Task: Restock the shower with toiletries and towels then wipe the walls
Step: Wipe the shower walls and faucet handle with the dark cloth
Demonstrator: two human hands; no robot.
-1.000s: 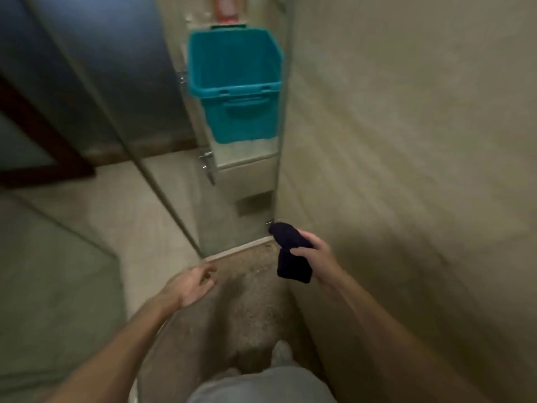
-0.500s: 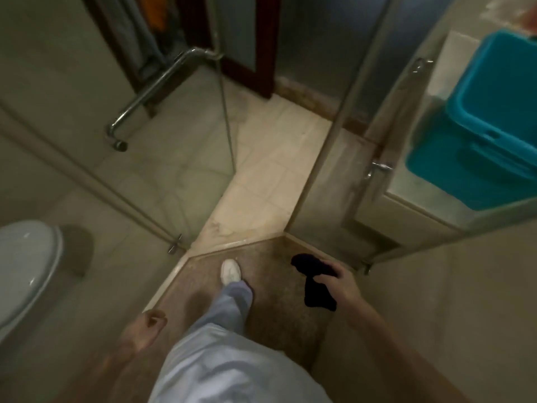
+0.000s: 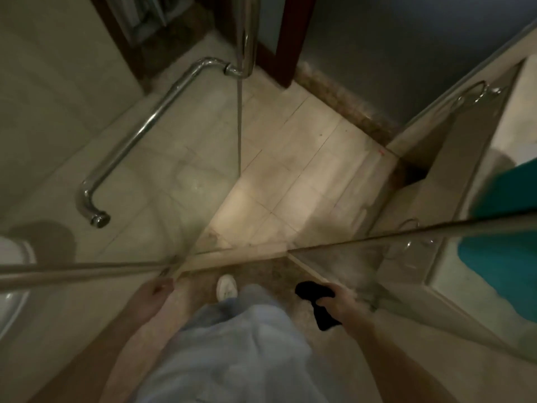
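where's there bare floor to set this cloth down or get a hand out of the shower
Freest: the pale tiles outside, between the glass door's edge and the cabinet. The opening above the threshold is clear for a hand. Inside, the speckled floor is tight between shoe and the right hand holding the cloth.

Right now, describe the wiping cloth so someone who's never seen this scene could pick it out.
Start at the chrome door handle on the glass, then drop to the speckled brown shower floor low in view. Right of the white shoe, the right hand grips the cloth, one end dangling. It is the only black thing there, beside pale trousers.
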